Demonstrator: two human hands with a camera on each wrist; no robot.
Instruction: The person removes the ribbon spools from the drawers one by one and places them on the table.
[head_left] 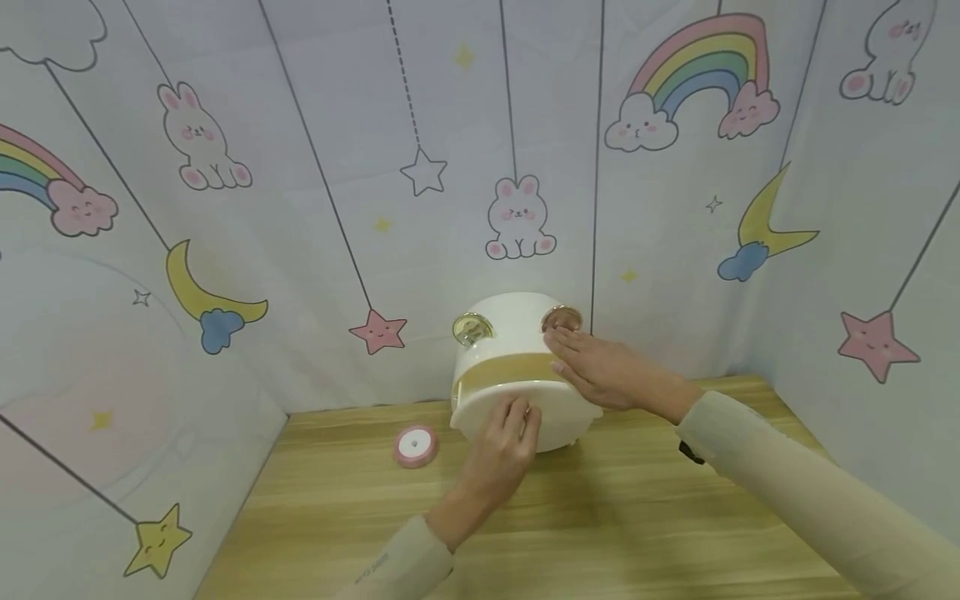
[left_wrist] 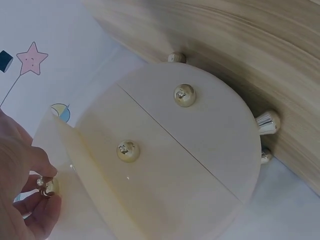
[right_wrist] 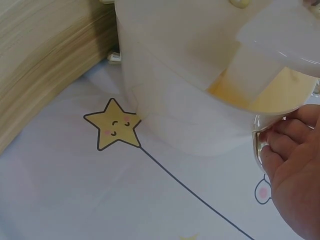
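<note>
A white rounded box (head_left: 517, 321) with gold ear-like discs stands against the backdrop. My left hand (head_left: 504, 450) pinches a gold knob (left_wrist: 52, 187) on its white front panel (head_left: 558, 417), which tilts outward from the body over a yellowish opening (right_wrist: 286, 90). In the left wrist view, two more gold knobs show on the lower front, one of them a round knob (left_wrist: 185, 95). My right hand (head_left: 611, 371), fingers extended, rests against the box's right side beside the right gold disc (head_left: 561, 319). The right wrist view shows those fingertips touching the disc's edge.
A pink-rimmed white roll (head_left: 415, 447) lies on the wood-grain table (head_left: 322, 508), left of the box. A patterned cloth backdrop (head_left: 315, 250) rises behind the box and along both sides. Short gold feet (left_wrist: 268, 122) support the box.
</note>
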